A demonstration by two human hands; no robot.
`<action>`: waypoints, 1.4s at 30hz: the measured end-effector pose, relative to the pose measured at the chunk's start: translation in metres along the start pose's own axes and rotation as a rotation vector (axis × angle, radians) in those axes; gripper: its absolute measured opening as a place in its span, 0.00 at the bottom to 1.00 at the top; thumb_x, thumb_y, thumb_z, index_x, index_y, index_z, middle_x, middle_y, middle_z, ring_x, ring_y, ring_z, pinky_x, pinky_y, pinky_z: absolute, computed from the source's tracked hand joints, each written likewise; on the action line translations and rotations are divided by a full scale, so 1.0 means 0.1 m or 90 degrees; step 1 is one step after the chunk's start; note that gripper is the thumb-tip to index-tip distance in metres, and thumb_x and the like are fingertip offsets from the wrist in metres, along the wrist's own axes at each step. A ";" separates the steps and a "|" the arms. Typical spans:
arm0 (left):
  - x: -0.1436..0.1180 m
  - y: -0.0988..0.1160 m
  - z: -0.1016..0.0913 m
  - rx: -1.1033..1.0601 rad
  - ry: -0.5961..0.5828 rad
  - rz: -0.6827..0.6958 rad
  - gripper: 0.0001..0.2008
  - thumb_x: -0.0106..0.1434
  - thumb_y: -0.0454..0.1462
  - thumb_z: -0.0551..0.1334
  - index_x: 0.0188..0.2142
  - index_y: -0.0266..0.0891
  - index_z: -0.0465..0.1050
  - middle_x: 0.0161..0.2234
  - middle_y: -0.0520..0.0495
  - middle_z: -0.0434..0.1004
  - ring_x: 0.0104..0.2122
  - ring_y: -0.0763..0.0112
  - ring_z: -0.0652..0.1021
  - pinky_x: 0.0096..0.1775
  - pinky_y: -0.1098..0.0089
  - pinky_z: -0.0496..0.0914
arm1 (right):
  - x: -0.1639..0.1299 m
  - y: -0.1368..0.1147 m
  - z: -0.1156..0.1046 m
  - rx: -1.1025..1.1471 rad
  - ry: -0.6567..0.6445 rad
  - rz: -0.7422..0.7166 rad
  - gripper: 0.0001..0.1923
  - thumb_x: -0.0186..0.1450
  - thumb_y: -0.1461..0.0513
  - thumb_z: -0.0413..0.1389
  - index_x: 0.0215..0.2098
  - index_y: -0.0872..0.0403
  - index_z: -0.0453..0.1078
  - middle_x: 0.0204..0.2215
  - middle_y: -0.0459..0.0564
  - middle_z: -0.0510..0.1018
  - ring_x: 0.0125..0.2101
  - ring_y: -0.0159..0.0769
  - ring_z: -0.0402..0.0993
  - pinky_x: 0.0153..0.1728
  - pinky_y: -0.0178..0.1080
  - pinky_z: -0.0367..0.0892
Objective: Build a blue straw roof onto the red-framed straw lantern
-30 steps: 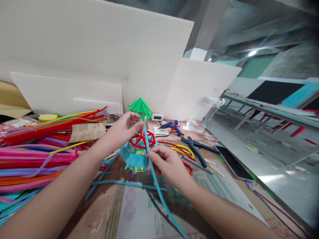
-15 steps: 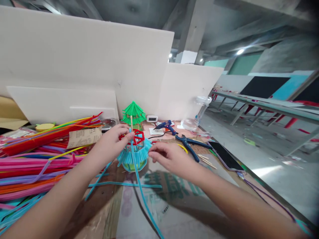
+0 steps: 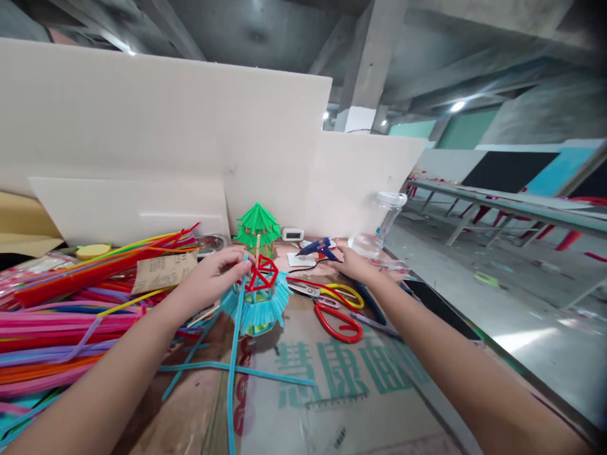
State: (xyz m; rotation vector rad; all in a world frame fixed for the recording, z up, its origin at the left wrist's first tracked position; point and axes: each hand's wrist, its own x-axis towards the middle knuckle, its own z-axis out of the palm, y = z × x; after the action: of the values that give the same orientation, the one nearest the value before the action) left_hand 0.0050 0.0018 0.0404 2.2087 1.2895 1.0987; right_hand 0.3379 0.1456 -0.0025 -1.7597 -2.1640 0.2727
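My left hand (image 3: 215,276) pinches the top of a long blue pipe cleaner (image 3: 232,366) against a small model with a red wire frame (image 3: 262,273) and a blue fringed skirt (image 3: 258,307). A wooden stick rises from the model's middle. My right hand (image 3: 353,265) is stretched out to the back right, fingers apart, just beside the blue glue gun (image 3: 320,248) and holding nothing. Red-handled scissors (image 3: 334,319) and yellow-handled scissors (image 3: 339,292) lie between the model and my right arm.
A big heap of coloured pipe cleaners (image 3: 71,303) fills the left. A green model roof (image 3: 257,221) stands at the back by white foam boards (image 3: 156,133). A clear plastic jar (image 3: 379,227), blue pliers (image 3: 374,309) and a phone (image 3: 441,303) lie to the right.
My right hand has let go of the blue pipe cleaner and the model and reached back right toward the glue gun. My left hand stays at the model's top. The camera tilted.
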 end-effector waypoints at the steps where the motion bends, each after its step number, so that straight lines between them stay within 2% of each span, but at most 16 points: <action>1: 0.00 -0.01 -0.01 -0.001 0.006 -0.005 0.17 0.65 0.46 0.55 0.25 0.40 0.68 0.40 0.45 0.77 0.49 0.59 0.72 0.53 0.63 0.63 | 0.07 -0.01 0.04 0.014 -0.006 0.002 0.27 0.61 0.56 0.58 0.55 0.61 0.65 0.47 0.63 0.76 0.42 0.44 0.74 0.39 0.37 0.63; 4: 0.00 -0.01 0.00 0.000 0.027 -0.029 0.16 0.64 0.48 0.57 0.26 0.40 0.70 0.37 0.46 0.77 0.43 0.62 0.74 0.48 0.65 0.66 | 0.24 -0.07 0.17 0.048 -0.020 0.006 0.21 0.62 0.56 0.57 0.49 0.62 0.69 0.39 0.60 0.79 0.35 0.41 0.75 0.33 0.35 0.64; 7: 0.01 -0.01 0.01 0.000 0.054 -0.086 0.17 0.63 0.50 0.58 0.31 0.40 0.73 0.34 0.48 0.77 0.37 0.64 0.75 0.41 0.68 0.67 | 0.37 -0.13 0.29 0.065 0.002 0.026 0.18 0.60 0.59 0.58 0.44 0.64 0.71 0.35 0.60 0.80 0.32 0.40 0.74 0.30 0.35 0.62; 11: 0.03 -0.05 0.03 -0.025 0.082 -0.134 0.17 0.62 0.51 0.59 0.33 0.40 0.74 0.32 0.49 0.77 0.33 0.66 0.75 0.35 0.71 0.67 | 0.44 -0.22 0.26 0.093 0.066 0.046 0.16 0.61 0.62 0.56 0.43 0.66 0.71 0.34 0.63 0.79 0.31 0.41 0.74 0.29 0.37 0.62; 13: 0.04 -0.06 0.05 -0.046 0.097 -0.142 0.16 0.61 0.51 0.60 0.33 0.40 0.73 0.31 0.49 0.77 0.32 0.66 0.76 0.33 0.71 0.68 | 0.37 -0.30 0.12 0.118 0.088 0.045 0.16 0.63 0.57 0.54 0.39 0.64 0.73 0.31 0.61 0.79 0.29 0.41 0.73 0.28 0.37 0.62; 15: 0.05 -0.06 0.08 -0.064 0.115 -0.147 0.15 0.60 0.50 0.61 0.33 0.40 0.73 0.32 0.49 0.78 0.31 0.67 0.76 0.32 0.71 0.68 | 0.23 -0.42 -0.07 0.148 0.099 0.038 0.21 0.64 0.51 0.52 0.34 0.61 0.74 0.26 0.58 0.79 0.26 0.39 0.73 0.26 0.37 0.63; 17: 0.06 -0.05 0.10 -0.072 0.133 -0.153 0.15 0.59 0.49 0.63 0.33 0.40 0.72 0.32 0.49 0.78 0.31 0.67 0.76 0.33 0.71 0.68 | 0.02 -0.57 -0.26 0.183 0.117 0.008 0.25 0.65 0.47 0.49 0.34 0.59 0.75 0.23 0.55 0.78 0.26 0.38 0.73 0.28 0.36 0.65; 19: 0.07 -0.03 0.12 -0.074 0.147 -0.155 0.14 0.59 0.48 0.63 0.33 0.39 0.72 0.33 0.49 0.78 0.31 0.67 0.77 0.34 0.70 0.69 | -0.21 -0.73 -0.39 0.302 0.155 -0.128 0.21 0.64 0.49 0.52 0.40 0.57 0.75 0.24 0.52 0.79 0.29 0.38 0.75 0.33 0.37 0.67; 20: 0.07 -0.02 0.13 -0.074 0.150 -0.156 0.14 0.59 0.48 0.63 0.33 0.39 0.72 0.32 0.49 0.78 0.31 0.67 0.77 0.34 0.70 0.69 | -0.32 -0.81 -0.43 0.341 0.137 -0.196 0.21 0.65 0.50 0.52 0.45 0.56 0.75 0.28 0.51 0.80 0.30 0.38 0.76 0.35 0.38 0.68; 22: 0.07 0.00 0.13 -0.084 0.155 -0.158 0.13 0.60 0.47 0.63 0.33 0.39 0.71 0.33 0.49 0.78 0.32 0.67 0.77 0.36 0.69 0.70 | -0.53 -0.93 -0.44 0.354 0.116 -0.270 0.17 0.66 0.52 0.52 0.45 0.53 0.75 0.31 0.50 0.81 0.34 0.38 0.76 0.39 0.39 0.68; 27: 0.06 0.02 0.12 -0.115 0.152 -0.160 0.15 0.60 0.47 0.63 0.38 0.38 0.73 0.38 0.46 0.79 0.37 0.64 0.78 0.40 0.67 0.71 | -0.81 -1.12 -0.34 0.315 0.112 -0.317 0.10 0.62 0.54 0.58 0.33 0.52 0.74 0.30 0.49 0.79 0.31 0.39 0.74 0.35 0.39 0.67; 31: 0.05 0.01 0.12 -0.073 0.145 -0.161 0.14 0.60 0.47 0.62 0.37 0.39 0.75 0.37 0.47 0.80 0.35 0.64 0.78 0.39 0.67 0.70 | -0.83 -1.15 -0.30 0.309 0.080 -0.371 0.12 0.57 0.52 0.63 0.29 0.52 0.71 0.28 0.49 0.77 0.29 0.39 0.73 0.31 0.38 0.65; 36: 0.06 0.04 0.12 -0.031 0.156 -0.157 0.11 0.61 0.45 0.62 0.35 0.40 0.76 0.35 0.49 0.80 0.37 0.64 0.78 0.40 0.68 0.69 | -0.79 -1.14 -0.27 0.269 0.077 -0.375 0.12 0.57 0.53 0.62 0.29 0.53 0.73 0.27 0.48 0.78 0.27 0.37 0.73 0.29 0.36 0.63; 42: 0.06 0.10 0.13 0.002 0.169 -0.150 0.09 0.61 0.43 0.61 0.33 0.40 0.74 0.35 0.50 0.80 0.38 0.66 0.77 0.41 0.70 0.68 | -0.79 -1.13 -0.21 0.241 0.119 -0.395 0.14 0.58 0.52 0.61 0.26 0.54 0.69 0.23 0.45 0.75 0.24 0.34 0.71 0.28 0.35 0.61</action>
State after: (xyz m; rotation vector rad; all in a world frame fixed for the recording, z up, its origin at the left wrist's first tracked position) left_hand 0.0221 0.0028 0.0409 1.8979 1.6135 1.3254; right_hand 0.2570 0.0431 0.0458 -0.8277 -2.2127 0.3131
